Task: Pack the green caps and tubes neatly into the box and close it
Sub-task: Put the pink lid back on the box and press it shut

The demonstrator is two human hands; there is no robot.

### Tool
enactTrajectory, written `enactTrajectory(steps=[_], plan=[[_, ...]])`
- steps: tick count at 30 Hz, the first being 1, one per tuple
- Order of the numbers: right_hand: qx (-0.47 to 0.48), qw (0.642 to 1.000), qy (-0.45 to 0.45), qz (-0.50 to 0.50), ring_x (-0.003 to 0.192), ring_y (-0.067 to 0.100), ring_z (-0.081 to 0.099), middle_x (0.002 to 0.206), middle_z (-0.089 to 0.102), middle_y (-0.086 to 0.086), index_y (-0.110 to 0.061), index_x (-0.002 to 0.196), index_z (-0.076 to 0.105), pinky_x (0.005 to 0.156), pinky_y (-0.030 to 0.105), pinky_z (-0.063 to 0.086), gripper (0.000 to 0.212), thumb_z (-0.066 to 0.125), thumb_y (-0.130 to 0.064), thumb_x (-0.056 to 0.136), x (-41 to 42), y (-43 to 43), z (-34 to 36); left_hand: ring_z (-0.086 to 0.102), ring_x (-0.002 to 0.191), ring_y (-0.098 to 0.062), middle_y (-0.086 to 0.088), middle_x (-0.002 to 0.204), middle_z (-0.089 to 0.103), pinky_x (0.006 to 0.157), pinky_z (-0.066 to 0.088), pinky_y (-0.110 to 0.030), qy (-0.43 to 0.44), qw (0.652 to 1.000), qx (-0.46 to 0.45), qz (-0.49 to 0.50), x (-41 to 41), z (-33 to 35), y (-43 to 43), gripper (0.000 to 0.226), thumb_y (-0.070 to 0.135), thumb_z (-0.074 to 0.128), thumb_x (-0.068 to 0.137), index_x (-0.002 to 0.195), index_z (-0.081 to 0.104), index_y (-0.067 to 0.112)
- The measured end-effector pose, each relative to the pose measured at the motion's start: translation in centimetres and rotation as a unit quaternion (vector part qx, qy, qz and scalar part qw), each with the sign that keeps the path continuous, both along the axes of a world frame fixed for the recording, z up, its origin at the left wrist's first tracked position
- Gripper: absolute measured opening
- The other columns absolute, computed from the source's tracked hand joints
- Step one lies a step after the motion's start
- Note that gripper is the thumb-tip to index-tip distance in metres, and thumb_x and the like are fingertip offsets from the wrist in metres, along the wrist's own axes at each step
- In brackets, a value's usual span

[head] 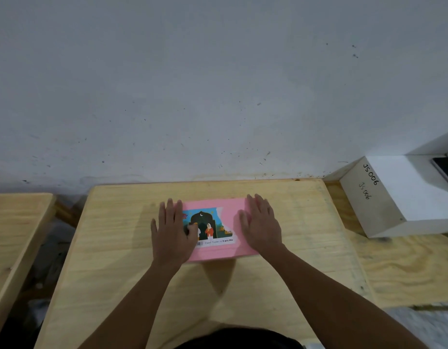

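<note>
A flat pink cardboard box (212,230) lies closed on the pale wooden counter (306,222), near the middle of the board and a little toward the wall. Its lid carries a colourful printed label (212,227) showing a dark arched building under a crescent moon, two small figures and a line of small black print along the bottom edge. The green caps and tubes cannot be seen; the lid hides whatever is inside.

The left hand (171,233) lies palm down with its fingers spread wide and straight, covering the left end of the lid and partly overlapping the label. The right hand (260,227) lies the same way, flat and spread, on the right end of the lid, its fingers pointing toward the wall. Neither hand grips anything; both simply press on the top of the box. Both bare forearms reach in from the bottom of the view.

To the right, on a lower plywood surface (406,268), stands a white block-shaped box (404,195) tilted against the wall, with "JS 006" handwritten twice on its near face. A dark flat device (445,170) rests on its top at the right edge. A second wooden board (14,230) lies to the left, apart from the counter. A scuffed grey-white wall (217,84) fills the upper half.
</note>
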State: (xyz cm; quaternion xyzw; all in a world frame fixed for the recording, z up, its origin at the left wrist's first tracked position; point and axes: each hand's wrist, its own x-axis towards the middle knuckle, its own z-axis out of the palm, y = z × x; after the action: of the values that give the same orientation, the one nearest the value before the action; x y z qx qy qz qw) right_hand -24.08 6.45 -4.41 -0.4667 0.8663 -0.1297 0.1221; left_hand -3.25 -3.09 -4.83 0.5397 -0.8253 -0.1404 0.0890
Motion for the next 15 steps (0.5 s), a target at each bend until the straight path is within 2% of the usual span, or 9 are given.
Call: enactTrajectory(steps=[3,6,12,15], plan=[[0.001,1.0,0.004,0.001,0.147,0.03,0.02,0.159,0.024,0.006,-0.021,0.151,0.022,0.106,0.046,0.042,0.06,0.026,-0.051,0.099,0.1,0.0,-0.1,0.015,0.146,-0.027,-0.005,0.156,0.023,0.107,0.034,-0.055,-0.012,1.0,0.013,-0.006,-0.1,0.0,-0.3,0.071,0.045,0.037,0.082,0.145,0.028,0.015],[-0.007,1.0,0.007,-0.001,0.147,0.03,0.021,0.159,0.024,0.006,-0.021,0.15,0.023,0.106,0.048,0.043,0.059,0.026,-0.051,0.099,0.2,0.1,-0.2,0.019,0.145,-0.029,-0.006,0.154,0.027,0.099,0.044,-0.053,-0.007,1.0,0.028,-0.01,0.0,-0.2,-0.6,0.073,0.048,0.033,0.08,0.144,0.029,0.013],[-0.023,0.999,0.027,-0.023,0.143,0.026,0.03,0.157,0.03,0.002,-0.025,0.147,0.029,0.097,0.045,0.051,0.056,0.028,-0.052,0.098,0.4,0.1,-0.9,0.027,0.14,-0.029,-0.005,0.154,0.027,0.087,0.053,-0.046,0.017,1.0,0.026,0.001,-0.1,0.0,-0.3,0.072,0.048,0.036,0.081,0.144,0.03,0.015],[-0.024,0.999,0.038,-0.025,0.144,0.027,0.03,0.157,0.03,0.002,-0.025,0.146,0.031,0.095,0.045,0.051,0.056,0.03,-0.052,0.098,0.3,0.1,-1.2,0.031,0.138,-0.03,-0.006,0.155,0.025,0.089,0.051,-0.045,0.021,1.0,0.007,0.015,-0.3,0.0,-0.1,0.067,0.047,0.041,0.084,0.143,0.033,0.017]])
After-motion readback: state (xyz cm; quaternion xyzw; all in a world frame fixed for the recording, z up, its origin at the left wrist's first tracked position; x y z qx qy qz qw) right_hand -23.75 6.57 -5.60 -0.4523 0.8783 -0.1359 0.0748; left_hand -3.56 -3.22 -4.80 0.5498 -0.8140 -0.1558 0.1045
